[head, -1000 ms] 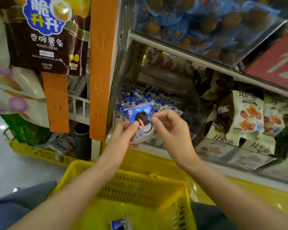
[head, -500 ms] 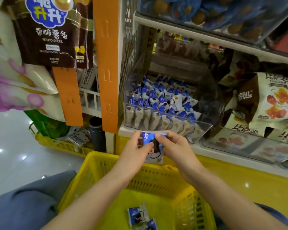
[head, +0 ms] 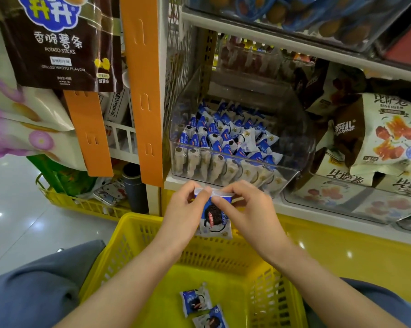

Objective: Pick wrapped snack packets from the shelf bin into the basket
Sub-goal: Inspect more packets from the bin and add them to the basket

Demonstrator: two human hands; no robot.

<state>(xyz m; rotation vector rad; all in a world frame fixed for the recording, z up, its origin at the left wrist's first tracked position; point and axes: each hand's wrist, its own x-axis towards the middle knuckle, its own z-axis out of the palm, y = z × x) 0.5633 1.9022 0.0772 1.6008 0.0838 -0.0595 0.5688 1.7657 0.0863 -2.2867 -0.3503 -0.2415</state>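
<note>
— Snack packet (head: 215, 217), the blue-and-white one with a dark cookie printed on it: where is it?
— Between my hands. It hangs upright over the far rim of the yellow basket (head: 138, 235), just below the shelf edge and in front of the clear shelf bin (head: 292, 147).
— How are your hands gripping it?
— My left hand (head: 184, 210) pinches the left end of the top seal between thumb and forefinger. My right hand (head: 249, 209) pinches the right end of the same seal. The other fingers curl loosely, and both forearms reach out over the basket.
— What lies in the basket?
— 2 loose packets (head: 196, 301) of the same kind, close together on its floor near me.
— And the bin?
— Rows of stocked packets (head: 223, 136) stand in it, pressed against the front wall. To its right sit pale snack bags (head: 386, 136) with red pieces printed on them. To the left hangs a brown potato sticks bag (head: 60, 43) beside an orange strip (head: 142, 91), and a second basket (head: 81, 204), also yellow, stands on the floor.
</note>
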